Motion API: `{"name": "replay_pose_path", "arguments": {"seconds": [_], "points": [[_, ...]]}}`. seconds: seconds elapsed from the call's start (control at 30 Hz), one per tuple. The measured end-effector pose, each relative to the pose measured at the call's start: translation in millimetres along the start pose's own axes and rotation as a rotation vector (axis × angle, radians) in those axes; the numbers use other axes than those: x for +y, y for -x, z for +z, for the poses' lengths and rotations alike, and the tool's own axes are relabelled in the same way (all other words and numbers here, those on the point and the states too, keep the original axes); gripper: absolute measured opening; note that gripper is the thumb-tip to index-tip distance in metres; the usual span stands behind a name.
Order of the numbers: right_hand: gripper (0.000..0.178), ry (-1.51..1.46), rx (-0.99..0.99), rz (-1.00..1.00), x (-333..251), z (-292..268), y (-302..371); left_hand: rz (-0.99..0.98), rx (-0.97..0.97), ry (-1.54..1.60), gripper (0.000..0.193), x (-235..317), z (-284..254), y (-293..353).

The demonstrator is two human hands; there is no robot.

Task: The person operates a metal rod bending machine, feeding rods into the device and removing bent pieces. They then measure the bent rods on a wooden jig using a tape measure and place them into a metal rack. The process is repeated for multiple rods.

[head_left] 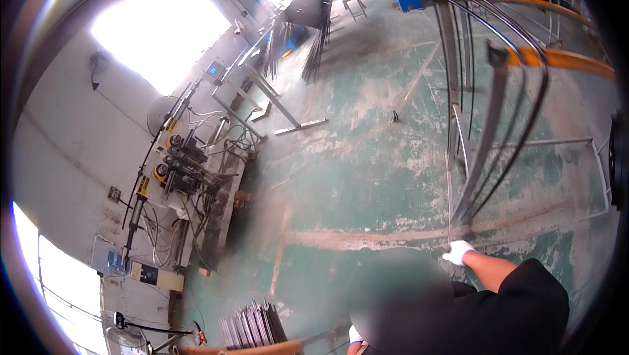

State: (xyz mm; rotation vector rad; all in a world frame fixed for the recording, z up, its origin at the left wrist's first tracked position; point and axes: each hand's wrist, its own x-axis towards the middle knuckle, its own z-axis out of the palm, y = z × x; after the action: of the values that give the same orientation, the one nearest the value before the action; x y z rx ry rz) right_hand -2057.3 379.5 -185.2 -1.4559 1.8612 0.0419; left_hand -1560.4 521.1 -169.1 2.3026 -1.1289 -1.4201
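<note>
Just beyond the right grip, bent metal rods cross an orange rack arm near its left end; whether this or the half-hidden left grip clamps anything, I cannot tell. Machinery flanks the worn green floor.

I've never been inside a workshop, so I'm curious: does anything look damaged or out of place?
Yes: the green painted floor has worn, pale patches. Also, a small dark object, too small to identify, lies oddly alone on it.
</note>
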Motion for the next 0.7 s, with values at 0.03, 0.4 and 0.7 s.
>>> {"name": "replay_pose_path", "arguments": {"seconds": [0.03, 0.4, 0.7], "points": [[0.056, -0.064, -0.02, -0.045, -41, -23, -31, -0.014, 0.05, 0.107, 0.035, 25, -13, -25], [0.052, -0.241, 0.14, 0.226, -181, -162, -277, 0.201, 0.002, -0.133, 0.04, 242, -132, -399], [0.063, 0.041, -0.259, 0.897, -102, -108, -356, 0.494, 0.08, -0.038, 0.032, 594, -270, -588]]}}
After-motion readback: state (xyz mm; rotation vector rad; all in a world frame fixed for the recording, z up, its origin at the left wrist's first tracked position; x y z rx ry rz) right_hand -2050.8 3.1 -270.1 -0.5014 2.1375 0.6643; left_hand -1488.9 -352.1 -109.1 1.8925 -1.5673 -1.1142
